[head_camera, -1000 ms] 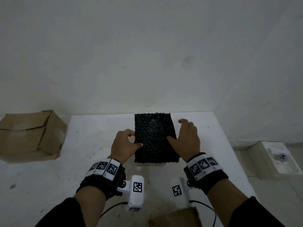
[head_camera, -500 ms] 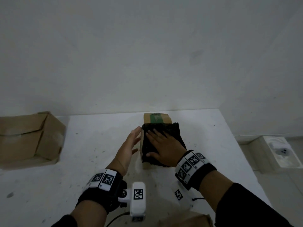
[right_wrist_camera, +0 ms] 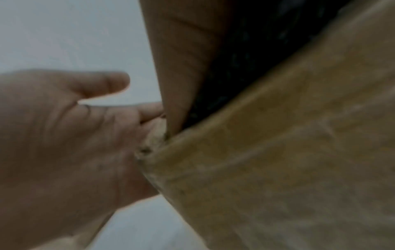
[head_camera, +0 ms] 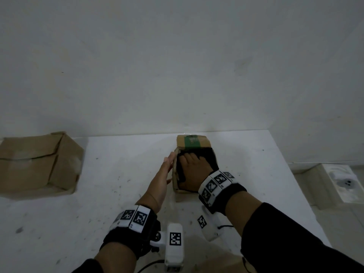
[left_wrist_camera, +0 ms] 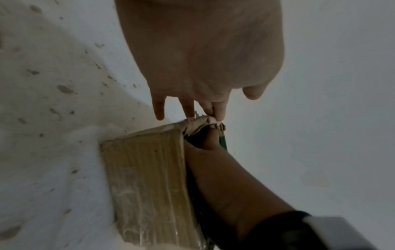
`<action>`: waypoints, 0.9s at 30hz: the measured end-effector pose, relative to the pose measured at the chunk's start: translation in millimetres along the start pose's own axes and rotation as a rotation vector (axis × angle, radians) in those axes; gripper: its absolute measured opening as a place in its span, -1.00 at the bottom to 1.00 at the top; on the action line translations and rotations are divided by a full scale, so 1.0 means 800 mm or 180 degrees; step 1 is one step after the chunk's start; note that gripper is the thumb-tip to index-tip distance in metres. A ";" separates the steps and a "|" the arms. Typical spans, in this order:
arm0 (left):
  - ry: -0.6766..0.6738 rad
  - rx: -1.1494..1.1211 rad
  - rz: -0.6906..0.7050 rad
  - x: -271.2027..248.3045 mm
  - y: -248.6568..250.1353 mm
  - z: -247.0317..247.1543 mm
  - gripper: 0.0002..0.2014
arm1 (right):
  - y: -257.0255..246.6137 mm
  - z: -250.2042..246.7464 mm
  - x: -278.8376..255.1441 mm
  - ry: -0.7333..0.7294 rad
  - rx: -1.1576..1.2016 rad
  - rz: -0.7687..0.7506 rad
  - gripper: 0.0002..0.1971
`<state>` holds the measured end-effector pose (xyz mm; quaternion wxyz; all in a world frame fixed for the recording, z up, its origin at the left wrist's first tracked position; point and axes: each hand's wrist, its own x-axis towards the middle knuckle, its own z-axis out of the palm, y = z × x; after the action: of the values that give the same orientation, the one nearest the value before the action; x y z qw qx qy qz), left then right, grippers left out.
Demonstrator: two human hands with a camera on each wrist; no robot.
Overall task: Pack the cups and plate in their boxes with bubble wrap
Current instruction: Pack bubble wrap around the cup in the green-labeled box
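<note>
Centre-frame on the tabletop [head_camera: 118, 174], right hand [head_camera: 194, 170] lies flat, pressing black bubble wrap [head_camera: 211, 157] into the small cardboard box [head_camera: 194, 141], while left hand [head_camera: 163, 178], fingers straight, braces its left wall against sliding.

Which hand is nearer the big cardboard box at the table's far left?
Left. The left hand lies flat against the small box's left side, on the side facing the big box; the right hand presses into the small box's black bubble wrap, farther right.
</note>
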<state>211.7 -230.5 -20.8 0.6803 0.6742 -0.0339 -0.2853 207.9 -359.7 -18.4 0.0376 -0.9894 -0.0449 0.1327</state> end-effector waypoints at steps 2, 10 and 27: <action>-0.0020 -0.0018 -0.0003 -0.001 0.001 0.002 -0.49 | 0.003 -0.013 0.004 -0.0392 0.0177 -0.0007 -0.39; -0.0145 -0.0140 0.0023 0.003 -0.012 -0.002 -0.22 | 0.037 -0.055 -0.019 -0.0762 -0.0728 -0.0531 -0.32; -0.0118 -0.0127 -0.0015 0.007 -0.018 -0.004 -0.49 | 0.007 -0.027 -0.048 0.0002 0.0588 0.0102 -0.32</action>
<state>212.7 -228.7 -36.7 0.6922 0.6552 -0.0392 -0.3000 177.2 -370.1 11.8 0.1267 -0.9824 -0.0166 0.1365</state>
